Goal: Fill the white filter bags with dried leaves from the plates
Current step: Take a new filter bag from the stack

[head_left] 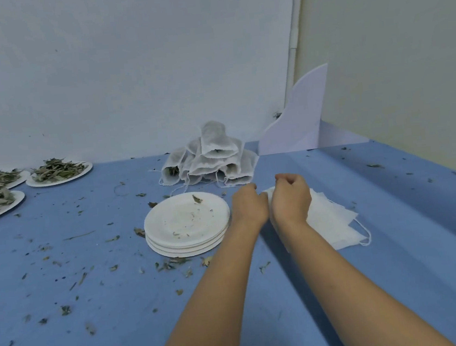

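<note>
A stack of empty plates (pixel 169 218) is sitting near the middle of the blue tabletop (pixel 376 284), with only a few leaf bits lying on the top plate. Just right of the stack, the left hand (pixel 249 204) and the right hand (pixel 290 194) are hovering side by side, both arms reaching in from the near edge. The fingers of both hands are curling inward. The left fingertips are sitting at the edge of a white bag, and the right thumb and forefinger are pressing together. Whether either grip is actually closing on a bag or a string, I cannot tell.

Under and right of the right hand, a flat pile of empty bags (pixel 331 218) is lying on the tabletop, a drawstring looping out at its near corner. Behind the stack, a heap of filled bags (pixel 211 157) is leaning together against the wall. Far left of the stack, three plates are holding dried leaves (pixel 56 169): one plate (pixel 85 169) is standing nearest the stack, and two more are being cut off by the frame edge. Leaf crumbs (pixel 174 264) are lying scattered over the tabletop, thickest in front of and left of the stack. Behind and right of the stack, a curved white board (pixel 297 119) is standing in the corner.
</note>
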Demonstrator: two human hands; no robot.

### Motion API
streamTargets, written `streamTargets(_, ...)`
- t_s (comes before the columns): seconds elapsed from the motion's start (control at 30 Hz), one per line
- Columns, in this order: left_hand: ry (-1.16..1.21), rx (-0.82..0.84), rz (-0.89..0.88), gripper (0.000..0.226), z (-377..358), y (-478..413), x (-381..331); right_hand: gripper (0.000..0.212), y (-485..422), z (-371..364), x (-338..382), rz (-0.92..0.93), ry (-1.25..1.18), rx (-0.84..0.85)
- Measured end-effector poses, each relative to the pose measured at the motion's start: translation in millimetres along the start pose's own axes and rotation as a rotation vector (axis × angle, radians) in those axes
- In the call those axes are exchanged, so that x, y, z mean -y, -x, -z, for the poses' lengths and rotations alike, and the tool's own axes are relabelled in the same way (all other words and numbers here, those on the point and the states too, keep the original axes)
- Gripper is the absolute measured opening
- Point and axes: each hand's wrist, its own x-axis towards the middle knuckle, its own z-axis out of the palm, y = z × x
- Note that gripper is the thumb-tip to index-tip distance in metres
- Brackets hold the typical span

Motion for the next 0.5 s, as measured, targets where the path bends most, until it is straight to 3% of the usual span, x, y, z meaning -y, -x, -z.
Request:
streamTargets(0.17,0.035,-0.112,0.008,0.017,-5.1,1.8,-3.5,0.018,0.5,1.2,-2.4,-0.008,-0.015,0.040)
streamTargets(0.33,0.046,-0.131,0.012,0.043,-5.4,4.1,-2.1,0.021,2.8,1.2,-3.5,0.009,-0.010,0.046)
streamTargets(0.5,-0.003,-0.058,0.003,0.027,-10.1,1.4,1.9,0.021,2.2,0.5,-11.7,-0.027,0.010,0.042)
